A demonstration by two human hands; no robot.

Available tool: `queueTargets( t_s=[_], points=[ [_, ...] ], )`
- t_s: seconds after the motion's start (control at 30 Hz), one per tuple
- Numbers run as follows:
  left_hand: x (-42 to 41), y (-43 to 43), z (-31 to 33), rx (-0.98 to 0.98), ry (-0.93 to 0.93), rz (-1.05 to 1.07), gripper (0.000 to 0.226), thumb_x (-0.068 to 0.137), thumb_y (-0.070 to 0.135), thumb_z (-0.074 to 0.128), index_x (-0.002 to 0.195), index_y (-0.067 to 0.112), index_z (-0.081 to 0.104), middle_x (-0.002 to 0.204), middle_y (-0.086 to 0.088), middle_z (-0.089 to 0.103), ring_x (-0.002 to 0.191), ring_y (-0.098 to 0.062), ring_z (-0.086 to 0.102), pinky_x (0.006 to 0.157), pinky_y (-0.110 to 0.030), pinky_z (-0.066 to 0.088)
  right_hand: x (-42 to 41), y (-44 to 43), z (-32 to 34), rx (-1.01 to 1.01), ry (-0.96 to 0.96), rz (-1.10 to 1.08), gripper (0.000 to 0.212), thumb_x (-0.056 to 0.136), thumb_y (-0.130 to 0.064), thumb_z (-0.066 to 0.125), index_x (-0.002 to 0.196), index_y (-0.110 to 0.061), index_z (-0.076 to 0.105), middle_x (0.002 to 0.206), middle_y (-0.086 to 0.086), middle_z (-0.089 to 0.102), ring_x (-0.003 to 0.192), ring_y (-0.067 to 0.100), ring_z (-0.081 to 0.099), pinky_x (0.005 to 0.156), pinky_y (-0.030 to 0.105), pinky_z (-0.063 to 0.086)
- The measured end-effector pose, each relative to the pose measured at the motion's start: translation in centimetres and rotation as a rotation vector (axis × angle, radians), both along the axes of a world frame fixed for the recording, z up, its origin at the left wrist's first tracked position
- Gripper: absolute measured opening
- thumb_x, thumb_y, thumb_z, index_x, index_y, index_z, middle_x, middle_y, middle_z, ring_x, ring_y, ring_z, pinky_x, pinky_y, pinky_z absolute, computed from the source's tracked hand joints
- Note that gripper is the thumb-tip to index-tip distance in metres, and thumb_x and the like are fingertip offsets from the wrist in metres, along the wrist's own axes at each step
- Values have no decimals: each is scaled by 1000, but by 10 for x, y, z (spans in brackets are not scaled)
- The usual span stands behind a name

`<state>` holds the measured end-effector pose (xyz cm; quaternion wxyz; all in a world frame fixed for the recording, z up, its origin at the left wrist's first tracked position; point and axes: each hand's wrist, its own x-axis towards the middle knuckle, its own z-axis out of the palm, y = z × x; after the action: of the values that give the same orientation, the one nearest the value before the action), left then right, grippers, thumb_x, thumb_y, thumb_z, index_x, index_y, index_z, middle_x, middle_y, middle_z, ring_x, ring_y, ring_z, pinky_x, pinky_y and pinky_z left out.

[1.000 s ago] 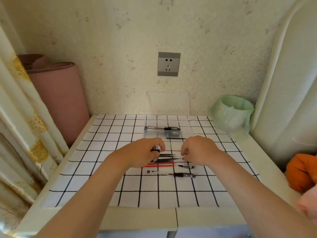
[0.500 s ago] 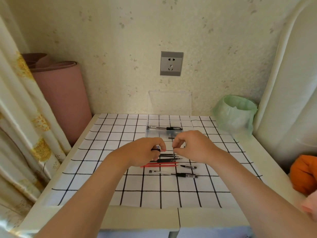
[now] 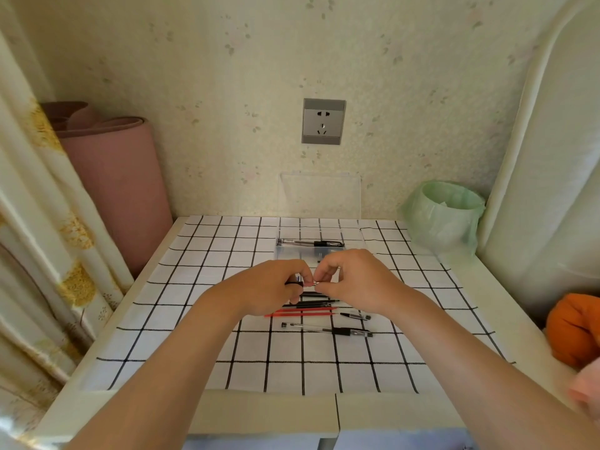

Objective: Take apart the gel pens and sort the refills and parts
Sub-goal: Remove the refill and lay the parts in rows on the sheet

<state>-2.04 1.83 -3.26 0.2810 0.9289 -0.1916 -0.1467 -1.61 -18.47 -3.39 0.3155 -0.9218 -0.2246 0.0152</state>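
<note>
Fingers of the left hand point(image 3: 266, 289) curl round a gel pen point(image 3: 293, 283); the right hand point(image 3: 354, 282) pinches its tip.

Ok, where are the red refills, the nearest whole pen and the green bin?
red refills point(image 3: 302, 315), head view, mid length.
nearest whole pen point(image 3: 349, 332), head view, black grip.
green bin point(image 3: 438, 232), head view, front wall.

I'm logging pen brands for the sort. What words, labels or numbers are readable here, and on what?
No text can be read.
Held pen: mostly hidden.
Boxed pen: print, if any, too small.
Nearest pen: too small, blurred.
Socket: no lettering visible.
</note>
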Motion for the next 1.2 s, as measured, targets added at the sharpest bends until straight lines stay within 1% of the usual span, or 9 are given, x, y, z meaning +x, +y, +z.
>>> queueTargets(
  t_s=[0.27,0.47,0.63,0.77,0.87,0.93,1.03,1.13,1.2],
  points=[
    [-1,-2,0,-11,-11,32,13,96,29,55,109,30,55,85,11,67,65,0,56,63,-21,43,1,5,-4,53,6,-1,8,81,-35,78,87,-35,73,82,-19,68,59,-5,55,57,11,37],
    [-1,0,4,-23,-4,49,6,95,28,58,100,27,61,84,10,67,71,-4,60,71,-26,51,-1,6,-2,77,16,5,12,79,-22,79,88,-29,74,82,-14,67,63,-12,56,57,7,39],
    [-2,0,6,-24,-13,33,3,95,25,59,96,27,60,82,11,66,69,-1,59,66,-21,45,-1,7,-3,52,45,-2,6,84,-34,75,90,-32,74,82,-19,67,63,-9,54,59,12,37],
    [-2,2,6,-34,-14,29,3,94,26,59,94,29,60,82,11,67,69,-1,60,67,-22,46,-3,6,-2,40,84,15,13,90,-38,66,96,-29,74,70,-30,62,57,-9,53,58,16,36],
    [-2,1,7,-39,-22,27,2,94,26,60,94,27,61,83,11,67,68,-2,60,68,-23,50,-3,5,-1,19,66,7,20,84,-43,72,103,-37,70,87,-22,64,64,-11,54,63,17,40],
    [-3,0,7,-44,-23,28,3,94,25,60,94,28,61,82,11,67,67,-1,60,67,-22,49,-1,4,-2,24,56,-2,15,81,-38,76,94,-36,69,88,-21,64,63,-8,54,61,17,40],
    [-3,0,7,-38,-23,23,5,93,24,61,93,29,60,82,12,66,68,-1,60,66,-21,47,-1,5,-3,27,58,2,8,84,-39,73,87,-34,69,83,-23,63,58,-4,54,59,18,40],
    [-3,1,6,-25,-25,20,6,93,24,62,94,30,60,84,13,64,70,-1,58,66,-21,45,-3,5,-3,-26,98,4,15,89,-45,64,92,-32,72,64,-30,59,53,-8,51,55,18,34],
    [-3,1,6,-17,-29,16,6,93,25,62,96,29,60,85,13,63,71,-2,58,67,-21,46,-3,5,-3,-58,105,17,19,88,-49,64,99,-36,71,71,-29,61,59,-9,53,59,18,38]
  ],
)
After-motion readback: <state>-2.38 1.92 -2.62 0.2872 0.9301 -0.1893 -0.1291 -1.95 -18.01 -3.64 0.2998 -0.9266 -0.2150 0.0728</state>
